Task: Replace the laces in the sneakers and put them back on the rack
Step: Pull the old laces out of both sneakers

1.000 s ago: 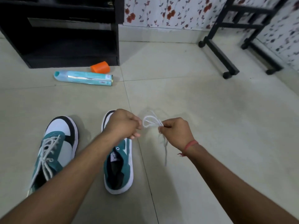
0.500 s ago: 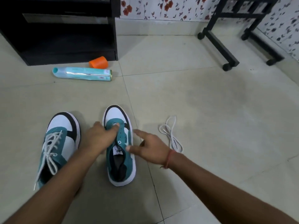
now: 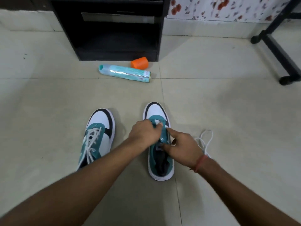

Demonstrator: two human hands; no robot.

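Left hand (image 3: 145, 134): fingers are curled on the tongue of the unlaced sneaker (image 3: 160, 144).
Right hand (image 3: 184, 146): forefinger is stretched, eyelet edge is pinched.

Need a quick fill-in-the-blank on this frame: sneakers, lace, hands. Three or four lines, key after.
1. The sneaker that is already laced stands on the ____ side of the pair.
2. Both hands, left hand and right hand, are on the ____ sneaker.
3. The loose white lace lies on the ____, to the right of the sneakers.
4. The cap next to the teal spray can is ____ in colour.

Missing words: left; unlaced; floor; orange
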